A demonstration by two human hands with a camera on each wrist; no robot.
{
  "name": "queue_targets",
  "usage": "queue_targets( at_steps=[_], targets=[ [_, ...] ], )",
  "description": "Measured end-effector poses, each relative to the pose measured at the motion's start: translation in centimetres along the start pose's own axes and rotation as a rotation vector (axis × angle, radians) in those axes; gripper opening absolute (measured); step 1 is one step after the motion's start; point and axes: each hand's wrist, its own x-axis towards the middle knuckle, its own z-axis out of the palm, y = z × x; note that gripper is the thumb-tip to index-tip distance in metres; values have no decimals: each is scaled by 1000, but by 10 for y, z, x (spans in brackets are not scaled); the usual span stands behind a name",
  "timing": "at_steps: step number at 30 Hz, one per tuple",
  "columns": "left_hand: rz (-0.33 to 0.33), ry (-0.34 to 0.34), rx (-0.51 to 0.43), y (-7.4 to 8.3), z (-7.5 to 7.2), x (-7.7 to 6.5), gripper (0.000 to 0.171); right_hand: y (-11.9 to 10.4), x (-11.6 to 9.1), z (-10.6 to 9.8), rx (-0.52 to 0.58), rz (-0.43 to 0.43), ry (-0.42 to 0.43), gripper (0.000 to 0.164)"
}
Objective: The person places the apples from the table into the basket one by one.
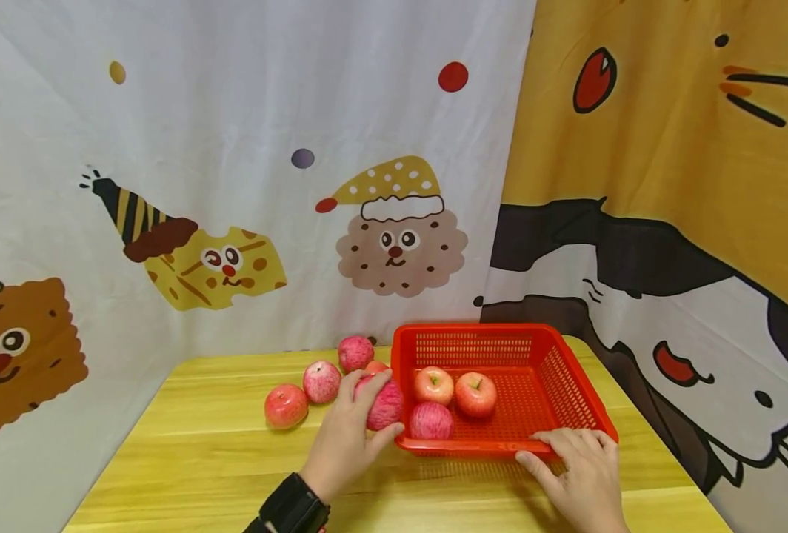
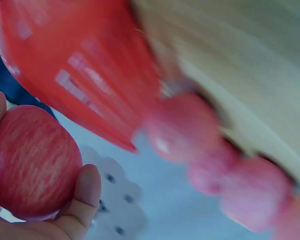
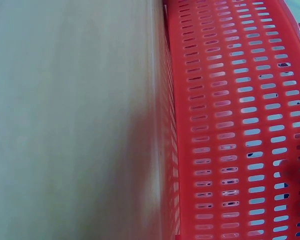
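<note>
My left hand (image 1: 350, 429) grips a red streaked apple (image 1: 385, 403) just outside the left wall of a red plastic basket (image 1: 574, 400). In the left wrist view, fingers and thumb curl round this apple (image 2: 35, 162), beside the blurred basket (image 2: 85, 60). Three apples lie inside the basket toward its left: a paler one (image 1: 433, 386), one with its stem up (image 1: 476, 394) and a pink one (image 1: 431, 421) by the front wall. At the front right rim, my right hand (image 1: 581, 470) holds the basket, fingers over the edge and thumb outside.
Several more apples stand in a slanting row left of the basket, among them a red one (image 1: 286, 406), a streaked one (image 1: 321, 382) and a darker one (image 1: 356, 353). Everything rests on a wooden table (image 1: 214, 459). A printed cloth (image 1: 234, 111) hangs close behind it.
</note>
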Motion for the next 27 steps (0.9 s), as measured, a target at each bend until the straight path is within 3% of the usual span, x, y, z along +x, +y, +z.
queue_targets(
  at_steps=[4,8,12,18,27],
  targets=[
    [100,-67,-17,31,17,20,84,0,0,-1,-10,18,-13,40],
    [153,-133,16,58,42,35,82,0,-1,-1,-13,23,-19,41],
    [174,-172,49,74,69,45,80,0,-1,-1,-16,20,-20,41],
    [120,-202,47,80,92,53,80,-1,-2,1,-16,20,-21,40],
    [-10,-299,18,77,101,59,79,-2,0,-1,-17,21,-9,41]
  ],
)
